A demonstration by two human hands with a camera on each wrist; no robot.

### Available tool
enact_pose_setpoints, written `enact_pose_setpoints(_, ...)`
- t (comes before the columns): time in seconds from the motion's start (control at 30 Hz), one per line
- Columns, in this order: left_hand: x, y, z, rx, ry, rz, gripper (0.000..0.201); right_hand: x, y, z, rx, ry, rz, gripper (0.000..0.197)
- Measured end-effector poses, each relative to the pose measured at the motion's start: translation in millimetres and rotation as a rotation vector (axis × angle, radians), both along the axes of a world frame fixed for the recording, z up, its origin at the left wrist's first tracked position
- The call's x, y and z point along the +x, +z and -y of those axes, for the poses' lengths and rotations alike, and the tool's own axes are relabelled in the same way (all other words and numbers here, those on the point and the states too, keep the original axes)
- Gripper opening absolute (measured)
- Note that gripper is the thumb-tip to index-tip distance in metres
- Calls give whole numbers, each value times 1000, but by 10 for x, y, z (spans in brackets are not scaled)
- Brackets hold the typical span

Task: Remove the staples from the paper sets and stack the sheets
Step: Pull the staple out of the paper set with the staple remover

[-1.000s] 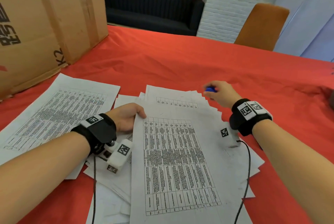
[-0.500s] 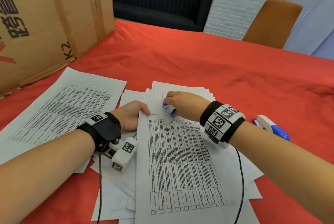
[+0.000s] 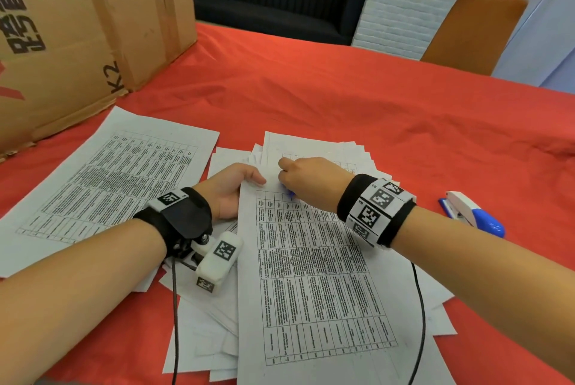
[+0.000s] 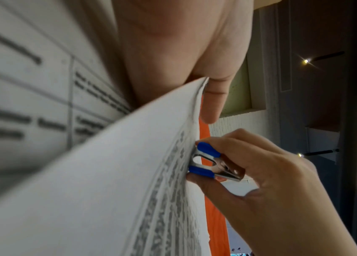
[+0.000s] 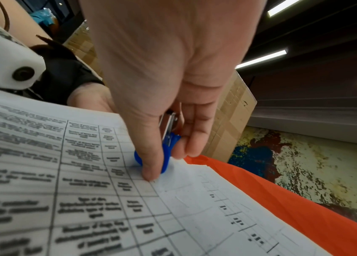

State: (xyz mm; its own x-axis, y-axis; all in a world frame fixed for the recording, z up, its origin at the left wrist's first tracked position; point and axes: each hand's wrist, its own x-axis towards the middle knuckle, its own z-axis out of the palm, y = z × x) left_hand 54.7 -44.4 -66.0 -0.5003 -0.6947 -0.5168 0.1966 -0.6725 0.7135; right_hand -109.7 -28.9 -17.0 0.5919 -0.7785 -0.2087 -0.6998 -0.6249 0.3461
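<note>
A stapled paper set (image 3: 311,275) with printed tables lies on top of a pile of loose sheets (image 3: 202,322) in the middle of the red table. My left hand (image 3: 249,181) pinches its top left corner, thumb on top, and lifts the edge a little. My right hand (image 3: 287,179) grips a small blue-and-metal staple remover (image 4: 208,161) and holds its jaws against that same corner. In the right wrist view the staple remover (image 5: 166,152) sits between thumb and fingers, touching the sheet. The staple itself is hidden.
A separate printed sheet stack (image 3: 109,185) lies to the left. A blue-and-white stapler (image 3: 473,213) rests on the red cloth (image 3: 342,98) to the right. A large cardboard box (image 3: 77,27) stands at the back left, and an orange chair (image 3: 473,27) at the far edge.
My right hand carried the staple remover from the right side over to the set's top left corner and now presses it there. My left hand kept its hold on the corner.
</note>
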Motion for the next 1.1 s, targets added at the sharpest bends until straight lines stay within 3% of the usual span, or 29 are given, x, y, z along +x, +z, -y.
enact_pose_setpoints(0.23,-91,67,-56,-33,1,196,31,31,68,-53,61,-49,-17,18)
enact_pose_setpoints(0.33,-92,75,-67,-27,24,235,29,96,56,-118,34,10,-70,22)
enact_pose_setpoints(0.5,-98,54,-56,-17,47,239,44,128,64,-101,39,68,-82,26)
enact_pose_setpoints(0.83,-101,128,-83,7,50,252,32,66,57,-74,21,109,-115,22)
enact_pose_setpoints(1.0,-110,114,-43,18,49,275,50,73,33,-72,23,94,-77,22)
enact_pose_setpoints(1.1,-141,134,-93,2,25,275,37,13,4,-10,77,9,14,19)
